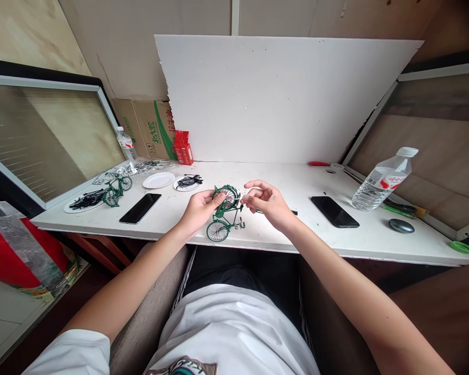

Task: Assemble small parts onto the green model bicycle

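In the head view, a small green model bicycle (218,230) is at the front middle of the table, its spoked wheels showing. My left hand (198,209) is closed on it, with thumb and fingers pinching the upper wheel. Close to that wheel's right side, my right hand (269,204) has its thumb and a finger pinched together, while another finger stretches out above. Whatever is in this pinch is too small to make out. A thin dark-ended thing lies partly hidden behind the right hand.
Another green model bicycle (117,188) stands left beside a plate of black parts (86,201). Nearby are a white plate (158,180), another plate of black parts (188,181) and a phone (139,208). At right are another phone (335,211), a water bottle (383,179) and a mouse (401,225).
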A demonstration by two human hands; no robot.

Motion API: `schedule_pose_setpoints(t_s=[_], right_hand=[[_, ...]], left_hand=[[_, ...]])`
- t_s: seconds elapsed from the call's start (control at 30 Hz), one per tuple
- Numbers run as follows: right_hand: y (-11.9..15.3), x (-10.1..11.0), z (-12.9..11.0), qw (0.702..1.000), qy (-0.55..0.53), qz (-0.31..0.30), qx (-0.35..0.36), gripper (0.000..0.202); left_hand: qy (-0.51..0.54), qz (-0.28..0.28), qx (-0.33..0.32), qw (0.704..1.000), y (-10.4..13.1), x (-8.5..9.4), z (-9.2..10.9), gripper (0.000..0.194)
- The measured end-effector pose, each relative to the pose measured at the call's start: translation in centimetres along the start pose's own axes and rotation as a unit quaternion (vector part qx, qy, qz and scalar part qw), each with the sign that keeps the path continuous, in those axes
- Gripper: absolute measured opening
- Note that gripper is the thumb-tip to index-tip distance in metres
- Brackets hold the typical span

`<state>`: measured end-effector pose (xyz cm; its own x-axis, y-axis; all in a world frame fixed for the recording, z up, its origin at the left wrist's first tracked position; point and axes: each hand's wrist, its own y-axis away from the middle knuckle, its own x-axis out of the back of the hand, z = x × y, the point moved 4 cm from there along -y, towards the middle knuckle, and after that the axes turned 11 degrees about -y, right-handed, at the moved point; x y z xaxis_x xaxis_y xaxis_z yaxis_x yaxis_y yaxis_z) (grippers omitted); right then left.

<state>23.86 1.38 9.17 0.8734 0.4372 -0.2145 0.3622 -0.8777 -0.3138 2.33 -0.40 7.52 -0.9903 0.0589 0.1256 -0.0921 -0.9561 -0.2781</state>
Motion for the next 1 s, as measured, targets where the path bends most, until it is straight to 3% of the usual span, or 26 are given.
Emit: schedule_pose_setpoints(t_s=[0.33, 0.77, 1.0], right_hand=[[1.0, -2.0, -1.1, 1.0, 0.004, -0.001, -0.004, 0.04], [1.1, -1.7, -0.9, 0.999, 0.024, 0.002, 0.024, 0.045], [1.4, -1.8, -0.9, 0.995, 0.053, 0.031, 0.084, 0.051]], left_hand=[[-0.102, 0.022, -0.104, 0.989, 1.0, 0.4, 2.3, 0.042], [-0.209, 0.025, -0.147, 0.966, 1.9, 0.6, 3.7, 0.031], [-0.244, 0.026, -0.193, 0.95, 2.3, 0.1, 3.9, 0.026]])
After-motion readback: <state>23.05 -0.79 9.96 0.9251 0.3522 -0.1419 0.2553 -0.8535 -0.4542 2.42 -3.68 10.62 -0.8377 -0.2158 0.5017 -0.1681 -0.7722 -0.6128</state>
